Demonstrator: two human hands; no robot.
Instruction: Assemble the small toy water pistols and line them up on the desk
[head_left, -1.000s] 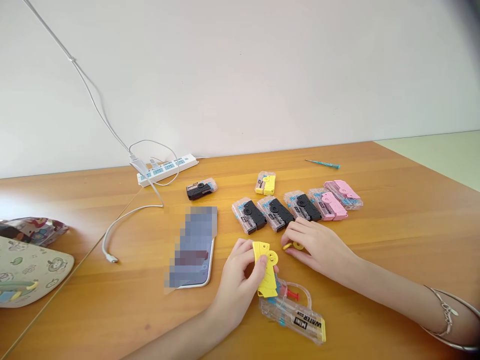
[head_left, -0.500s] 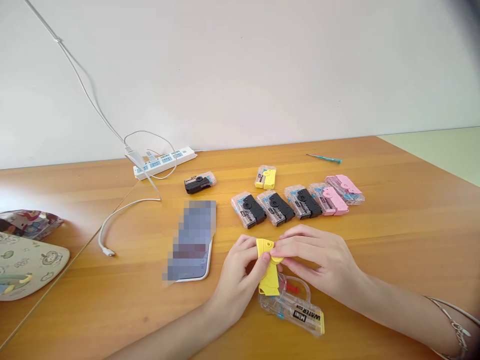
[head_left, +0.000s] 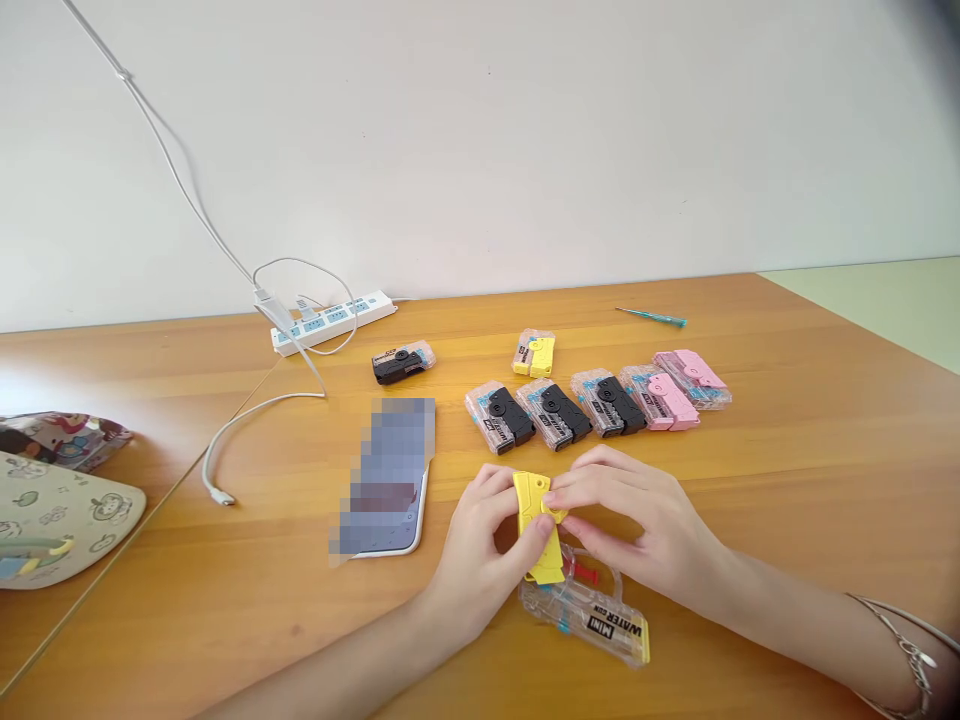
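Note:
A mini toy water gun with a clear body [head_left: 570,612], a red trigger [head_left: 583,572] and a yellow handle [head_left: 550,562] is at the front of the table, its handle pointing away from me. My left hand [head_left: 478,560] is closed round the handle, thumb pressed on its face. From the other side, the fingers of my right hand [head_left: 645,515] pinch the handle's rounded yellow part. Fingertips partly cover that spot. The clear body angles down to the right beneath my hands.
Folded black, pink and yellow water guns [head_left: 556,415] lie beyond my hands. A phone [head_left: 390,500] lies to the left, near a white cable [head_left: 217,440] and power strip [head_left: 337,322]. A small screwdriver [head_left: 652,317] lies at the back right; a patterned bag [head_left: 67,520] is at far left.
My left thumb has shifted slightly up and right on the yellow handle. Both hands keep hold of the water gun, and the whole view has moved slightly.

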